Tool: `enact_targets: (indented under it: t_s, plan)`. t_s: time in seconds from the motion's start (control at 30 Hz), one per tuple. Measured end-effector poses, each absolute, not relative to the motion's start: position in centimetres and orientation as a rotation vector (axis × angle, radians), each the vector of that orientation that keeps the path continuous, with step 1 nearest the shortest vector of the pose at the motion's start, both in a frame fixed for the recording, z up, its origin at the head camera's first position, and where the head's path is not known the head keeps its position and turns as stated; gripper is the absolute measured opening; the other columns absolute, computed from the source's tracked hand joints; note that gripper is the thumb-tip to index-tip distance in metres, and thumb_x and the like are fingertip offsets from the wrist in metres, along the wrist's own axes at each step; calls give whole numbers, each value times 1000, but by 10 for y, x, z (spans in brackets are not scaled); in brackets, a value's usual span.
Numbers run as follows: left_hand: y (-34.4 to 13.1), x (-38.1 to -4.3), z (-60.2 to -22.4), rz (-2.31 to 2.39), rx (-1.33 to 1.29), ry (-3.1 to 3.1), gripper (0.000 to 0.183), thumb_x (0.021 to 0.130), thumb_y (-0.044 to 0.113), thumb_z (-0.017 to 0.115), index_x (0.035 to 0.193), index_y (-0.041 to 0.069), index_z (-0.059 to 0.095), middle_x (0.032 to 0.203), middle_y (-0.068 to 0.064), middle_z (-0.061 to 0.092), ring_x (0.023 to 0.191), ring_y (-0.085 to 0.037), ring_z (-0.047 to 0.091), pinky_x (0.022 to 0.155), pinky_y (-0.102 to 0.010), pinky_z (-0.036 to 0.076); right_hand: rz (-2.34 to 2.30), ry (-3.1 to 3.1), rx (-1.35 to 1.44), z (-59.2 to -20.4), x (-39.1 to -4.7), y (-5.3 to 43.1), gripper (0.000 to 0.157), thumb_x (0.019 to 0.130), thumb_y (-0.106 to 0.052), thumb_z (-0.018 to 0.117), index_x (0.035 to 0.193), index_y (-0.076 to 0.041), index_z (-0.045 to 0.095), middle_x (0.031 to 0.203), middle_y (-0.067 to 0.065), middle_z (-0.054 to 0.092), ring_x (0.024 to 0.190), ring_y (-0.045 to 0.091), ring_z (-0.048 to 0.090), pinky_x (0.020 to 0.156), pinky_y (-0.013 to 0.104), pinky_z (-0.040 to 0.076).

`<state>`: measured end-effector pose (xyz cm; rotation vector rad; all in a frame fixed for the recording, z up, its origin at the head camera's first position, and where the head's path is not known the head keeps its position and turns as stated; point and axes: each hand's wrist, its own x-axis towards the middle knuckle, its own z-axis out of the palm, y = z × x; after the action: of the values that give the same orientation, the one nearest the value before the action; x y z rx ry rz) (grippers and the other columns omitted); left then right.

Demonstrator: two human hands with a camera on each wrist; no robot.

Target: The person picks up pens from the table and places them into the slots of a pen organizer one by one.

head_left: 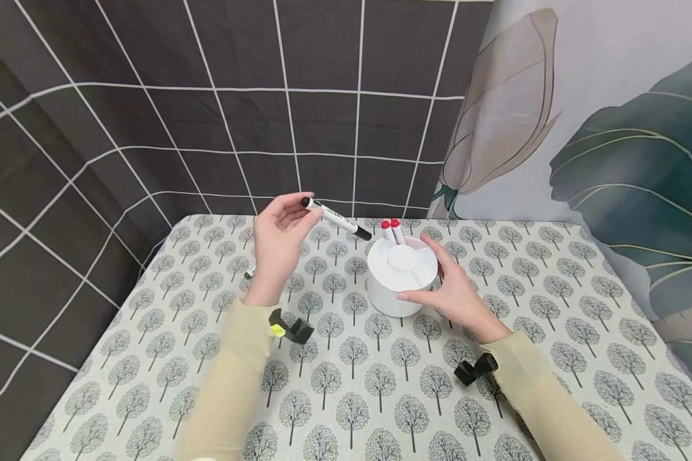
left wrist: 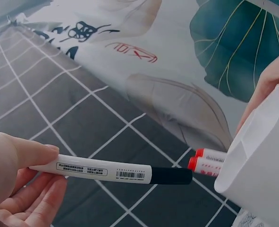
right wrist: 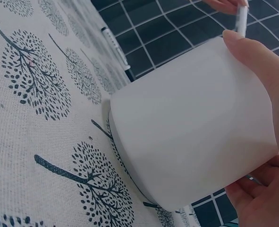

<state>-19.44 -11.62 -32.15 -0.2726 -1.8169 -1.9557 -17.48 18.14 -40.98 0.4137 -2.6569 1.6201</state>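
My left hand (head_left: 281, 240) pinches a white marker (head_left: 337, 219) with black ends between thumb and fingers, near one end. The marker slants down to the right, its black cap (left wrist: 172, 175) close to the white round pen holder (head_left: 395, 298). Around the holder's right side curls my right hand (head_left: 452, 288), thumb at the front and fingers at the far side. Dividers split the holder's top into compartments about a round middle. Two red-capped markers (head_left: 393, 232) stand together in a back compartment, their lower parts hidden.
Another black-and-white marker (head_left: 249, 273) lies on the tree-patterned tablecloth (head_left: 352, 384), partly behind my left wrist. Behind the table hangs a dark cloth with a white grid (head_left: 323, 121). A curtain with large leaves (head_left: 640, 160) hangs at the right.
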Motion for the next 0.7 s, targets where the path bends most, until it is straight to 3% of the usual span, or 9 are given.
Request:
enact_targets:
  t_s: [0.7]
  plan:
    - [-69, -216, -354, -2021, -364, -2000, 31, 88, -3, 78, 119, -5, 72, 105, -14, 72, 95, -21, 68, 89, -31, 58, 1617, -2653, 424, -411, -175, 182, 120, 69, -33, 97, 163, -22, 22, 164, 12, 25, 146, 35, 31, 119, 57, 26]
